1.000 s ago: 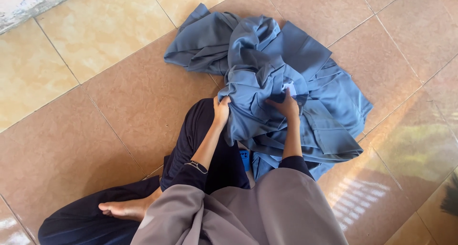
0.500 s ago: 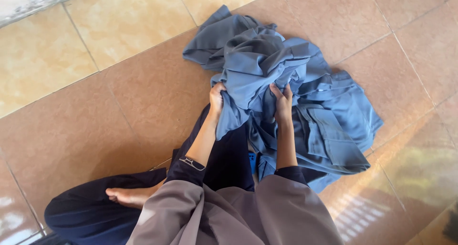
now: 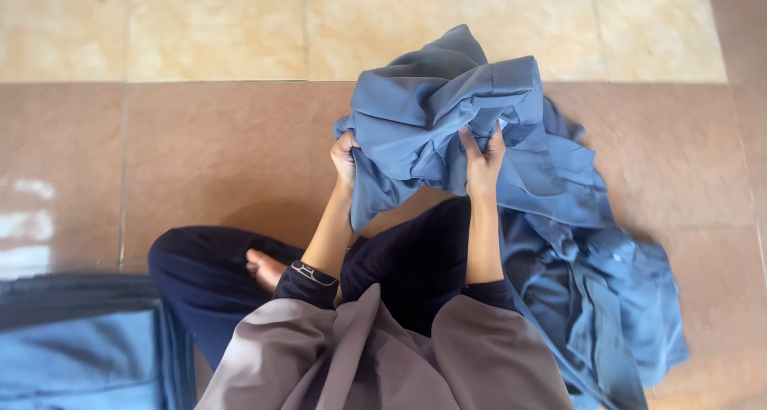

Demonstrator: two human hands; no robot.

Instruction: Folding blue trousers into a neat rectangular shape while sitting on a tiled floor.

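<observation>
Blue garment (image 3: 447, 114), crumpled and creased, was raised above the lap, its right end trailing on the tiled floor (image 3: 200, 146). Left hand (image 3: 345, 158) and right hand (image 3: 482, 161) each gripped bunched cloth.

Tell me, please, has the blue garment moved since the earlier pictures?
Yes. Both hands, left and right, have lifted the garment's bunched part off the floor tiles; its other end trails on the floor.

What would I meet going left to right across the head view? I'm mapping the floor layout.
Folded blue cloth stack → bare foot → left hand → right hand, both gripping the bunched blue garment → the garment's loose end on the floor tiles.
</observation>
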